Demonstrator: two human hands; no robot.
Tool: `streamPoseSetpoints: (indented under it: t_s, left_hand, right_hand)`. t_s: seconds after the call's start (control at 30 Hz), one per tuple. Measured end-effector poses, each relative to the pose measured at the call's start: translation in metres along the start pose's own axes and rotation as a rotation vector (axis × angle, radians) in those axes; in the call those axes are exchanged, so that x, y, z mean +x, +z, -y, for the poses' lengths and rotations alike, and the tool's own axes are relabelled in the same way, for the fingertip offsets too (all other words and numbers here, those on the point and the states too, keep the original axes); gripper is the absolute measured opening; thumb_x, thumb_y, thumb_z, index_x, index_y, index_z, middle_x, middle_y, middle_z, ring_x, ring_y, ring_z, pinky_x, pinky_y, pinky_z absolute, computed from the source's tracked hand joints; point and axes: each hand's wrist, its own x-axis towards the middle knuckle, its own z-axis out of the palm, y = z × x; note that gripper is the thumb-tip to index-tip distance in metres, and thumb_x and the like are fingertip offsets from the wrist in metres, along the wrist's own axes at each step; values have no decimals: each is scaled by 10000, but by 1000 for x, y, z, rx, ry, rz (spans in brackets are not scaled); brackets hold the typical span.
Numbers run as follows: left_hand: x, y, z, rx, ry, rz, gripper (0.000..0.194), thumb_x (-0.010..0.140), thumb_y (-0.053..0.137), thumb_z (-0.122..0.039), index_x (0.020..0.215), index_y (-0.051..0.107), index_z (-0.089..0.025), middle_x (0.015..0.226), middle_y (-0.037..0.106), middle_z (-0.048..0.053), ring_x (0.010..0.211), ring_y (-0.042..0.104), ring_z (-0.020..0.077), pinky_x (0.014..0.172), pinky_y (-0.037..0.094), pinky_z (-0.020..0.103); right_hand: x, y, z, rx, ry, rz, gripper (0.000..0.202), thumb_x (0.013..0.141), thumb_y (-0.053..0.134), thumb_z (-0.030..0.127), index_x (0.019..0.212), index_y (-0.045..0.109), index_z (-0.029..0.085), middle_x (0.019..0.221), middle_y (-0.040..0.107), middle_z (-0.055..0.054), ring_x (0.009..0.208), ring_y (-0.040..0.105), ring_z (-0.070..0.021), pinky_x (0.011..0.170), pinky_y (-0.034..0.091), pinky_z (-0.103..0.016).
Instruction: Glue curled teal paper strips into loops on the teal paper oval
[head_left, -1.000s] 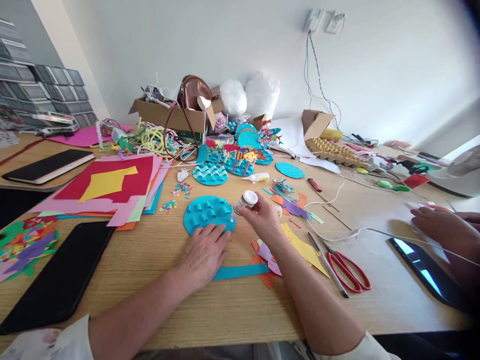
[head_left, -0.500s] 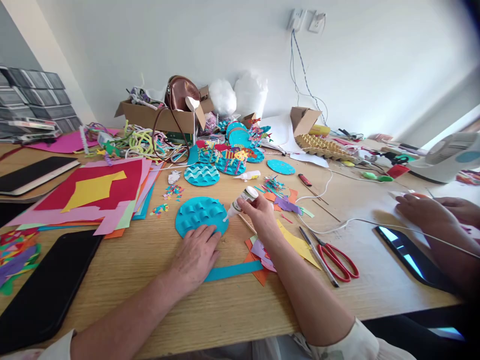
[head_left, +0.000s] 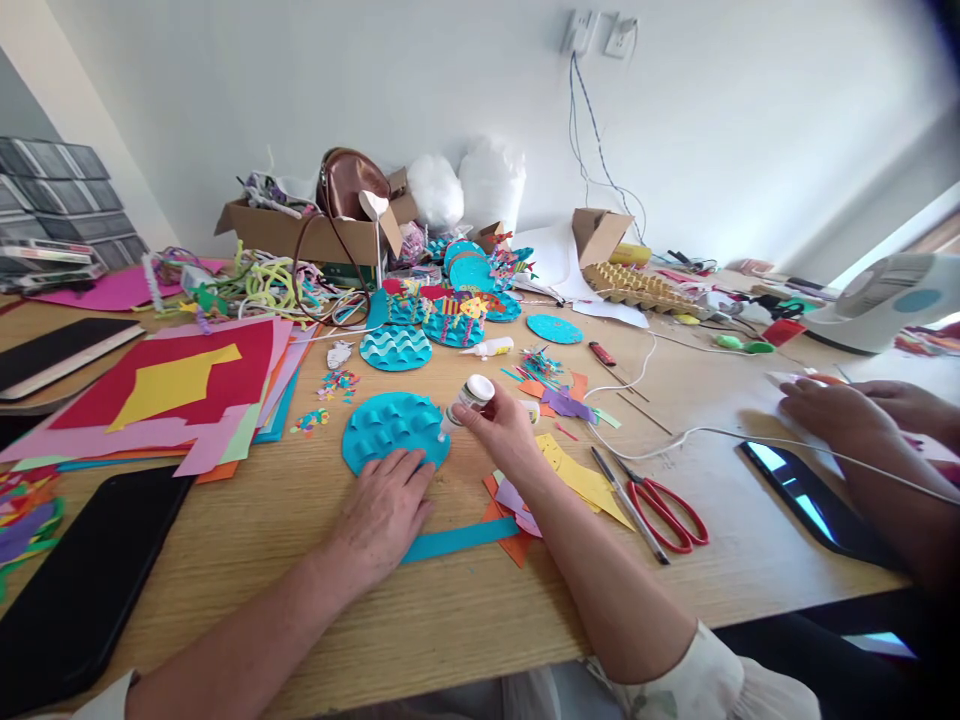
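A blue paper disc with rows of curled blue strips lies on the table. My left hand rests flat on its lower edge, fingers spread a little. In my right hand is a white glue bottle, tilted with its tip down at the disc's right edge. Just below my hands lies a flat blue paper strip, its left end beside my left hand. Orange and purple paper scraps lie under my right wrist.
Red-handled scissors and a pen lie right of my right forearm. A black phone and stacked coloured papers are at left. Finished blue discs stand behind. Another person's hands are at far right, near a phone.
The view has shifted slightly, moving everything a little left in the picture. The glue bottle is tipped more upright over the disc's right edge. My left hand still presses the disc.
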Motion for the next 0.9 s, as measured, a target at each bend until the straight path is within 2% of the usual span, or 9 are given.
streamPoseSetpoints:
  t_s: [0.2, 0.37, 0.73, 0.9]
  left_hand:
    - [0, -2, -1, 7, -8, 23, 354, 799, 522, -190, 1150, 535, -152, 1220, 529, 108, 1123, 456, 280, 888, 408, 453]
    - [0, -2, -2, -5, -12, 3, 342, 810, 498, -192, 1150, 538, -176, 1225, 526, 103, 1126, 455, 268, 898, 401, 451]
    - [0, -3, -1, 4, 7, 11, 347, 804, 521, -198, 1148, 534, -152, 1221, 527, 117, 1119, 465, 287, 877, 416, 464]
    - [1, -12, -2, 18, -8, 27, 345, 792, 529, -173, 1135, 535, -138, 1211, 534, 125, 1097, 487, 277, 858, 442, 441]
  right_hand:
    - [-1, -2, 6, -88, -9, -23, 223, 698, 616, 373, 749, 496, 193, 685, 588, 16, 600, 516, -130, 543, 373, -244]
    - [-2, -1, 6, -77, 12, 18, 240, 695, 612, 394, 778, 509, 193, 728, 609, 2, 647, 544, -146, 570, 393, -255]
    - [-4, -1, 11, -146, -27, 10, 215, 694, 616, 375, 777, 516, 204, 702, 607, 14, 616, 520, -138, 544, 358, -248]
    - [-6, 0, 11, -92, -29, 13, 235, 693, 627, 387, 793, 519, 204, 711, 603, 6, 628, 527, -145, 563, 384, -259]
